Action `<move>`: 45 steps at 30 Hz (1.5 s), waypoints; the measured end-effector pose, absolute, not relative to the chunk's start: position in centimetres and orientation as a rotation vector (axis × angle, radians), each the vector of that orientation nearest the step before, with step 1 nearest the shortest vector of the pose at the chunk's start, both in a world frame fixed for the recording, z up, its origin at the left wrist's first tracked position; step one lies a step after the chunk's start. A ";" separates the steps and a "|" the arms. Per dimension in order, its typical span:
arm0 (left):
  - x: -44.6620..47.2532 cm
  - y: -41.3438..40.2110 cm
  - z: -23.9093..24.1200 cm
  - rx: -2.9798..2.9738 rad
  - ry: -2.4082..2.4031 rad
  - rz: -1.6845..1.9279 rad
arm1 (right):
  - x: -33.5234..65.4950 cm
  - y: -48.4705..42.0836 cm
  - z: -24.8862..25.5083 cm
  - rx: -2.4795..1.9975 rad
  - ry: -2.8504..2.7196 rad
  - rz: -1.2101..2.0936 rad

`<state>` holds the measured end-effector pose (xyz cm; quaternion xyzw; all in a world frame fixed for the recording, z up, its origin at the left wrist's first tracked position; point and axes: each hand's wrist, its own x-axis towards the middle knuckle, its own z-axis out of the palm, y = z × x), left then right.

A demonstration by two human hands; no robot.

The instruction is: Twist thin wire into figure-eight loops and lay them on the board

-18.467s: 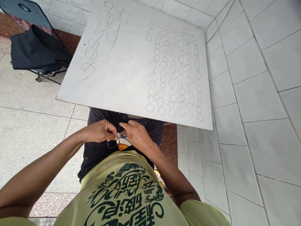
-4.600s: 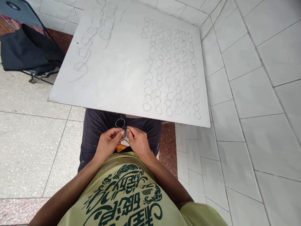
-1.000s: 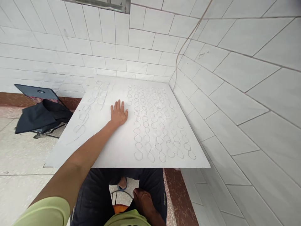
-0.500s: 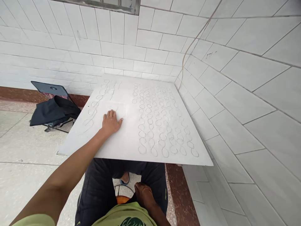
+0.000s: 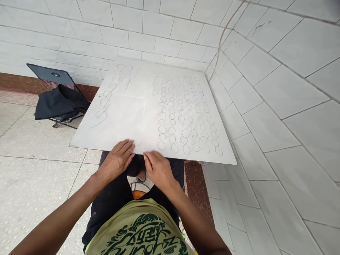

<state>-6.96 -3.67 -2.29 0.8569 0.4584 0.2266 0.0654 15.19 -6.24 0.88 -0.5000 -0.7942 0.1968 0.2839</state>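
Note:
A large white board lies in front of me, its near edge over my thighs. My left hand rests on that edge, fingers stretched out flat on the surface. Just right of it, my right hand is closed at the edge with fingers curled; whatever it may hold is hidden. A short thin line shows between the hands. Columns of thin looping figure-eight shapes cover the board's right half. More loops and wavy lines run along its left side. I cannot tell whether these are drawn or laid on.
A folding chair with a dark cloth over it stands left of the board on the speckled floor. Tiled walls close in behind and on the right. A thin cable runs down the corner.
My left hand has drawn back from the middle of the board to its near edge. My right hand has come up from my lap to that edge. The view has tilted down.

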 end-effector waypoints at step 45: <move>-3.1 -6.8 -1.5 0.749 1.350 1.484 | 9.6 -2.9 -2.4 -1.253 -1.591 0.944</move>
